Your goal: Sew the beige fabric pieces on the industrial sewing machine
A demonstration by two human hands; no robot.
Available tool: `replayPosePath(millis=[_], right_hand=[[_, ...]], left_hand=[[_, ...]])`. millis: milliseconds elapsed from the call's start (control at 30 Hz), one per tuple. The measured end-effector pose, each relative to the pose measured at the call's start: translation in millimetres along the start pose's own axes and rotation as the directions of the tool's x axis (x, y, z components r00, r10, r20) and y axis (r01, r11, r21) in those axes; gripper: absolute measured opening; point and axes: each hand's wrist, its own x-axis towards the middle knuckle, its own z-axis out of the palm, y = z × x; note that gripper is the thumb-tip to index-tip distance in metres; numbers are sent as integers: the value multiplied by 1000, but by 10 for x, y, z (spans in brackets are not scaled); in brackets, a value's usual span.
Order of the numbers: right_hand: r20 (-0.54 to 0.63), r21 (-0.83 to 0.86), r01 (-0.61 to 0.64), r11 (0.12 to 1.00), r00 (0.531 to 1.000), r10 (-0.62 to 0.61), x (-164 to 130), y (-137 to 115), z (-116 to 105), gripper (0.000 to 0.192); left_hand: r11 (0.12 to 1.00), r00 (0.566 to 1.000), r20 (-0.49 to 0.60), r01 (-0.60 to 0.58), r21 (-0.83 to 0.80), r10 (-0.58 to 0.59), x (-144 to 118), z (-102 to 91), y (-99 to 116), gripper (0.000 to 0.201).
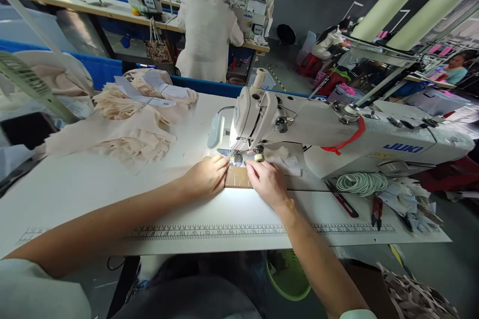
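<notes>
My left hand (209, 175) rests on the sewing machine bed just left of the presser foot (236, 158), its fingers bent and pressed together. On the other side of the foot, my right hand (267, 182) has thumb and forefinger pinched close to it. Whatever lies under the fingertips is too small and covered to make out. A bit of grey-blue fabric (223, 152) shows behind the left fingertips. Between the hands lies a brown plate (238, 179) with pale thread bits. The white sewing machine (292, 119) stands over both hands.
Cream fabric pieces (138, 129) are piled at left. Thread snips (377, 212), a dark red-handled tool (342, 199), coiled pale cord (362, 183) and scraps (406, 202) lie at right. A ruler strip (224, 231) runs along the front. Another person (209, 30) sits ahead.
</notes>
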Motion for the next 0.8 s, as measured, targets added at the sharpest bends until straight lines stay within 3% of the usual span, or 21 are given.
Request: replayPosePath(millis=[100,233,433,567,800], right_hand=[[25,124,-105,987,994,103,98,53,-8,33],[89,150,-248,957,968,237,252,139,-8,31],[-18,127,-230,965,972,235,180,93,-34,34],[0,108,-227,968,974,229,149,53,-21,38],[-6,34,-238,971,971,239,176,94,23,37]], left_hand=[[1000,1000,3,-20,18,20,17,-33,0,37],[999,1000,13,-19,47,19,41,-51,8,34],[995,999,5,-37,90,37,39,-31,-5,35],[990,998,17,-67,126,66,57,-26,-64,34],[990,997,79,-2,139,-9,132,-67,-61,30]])
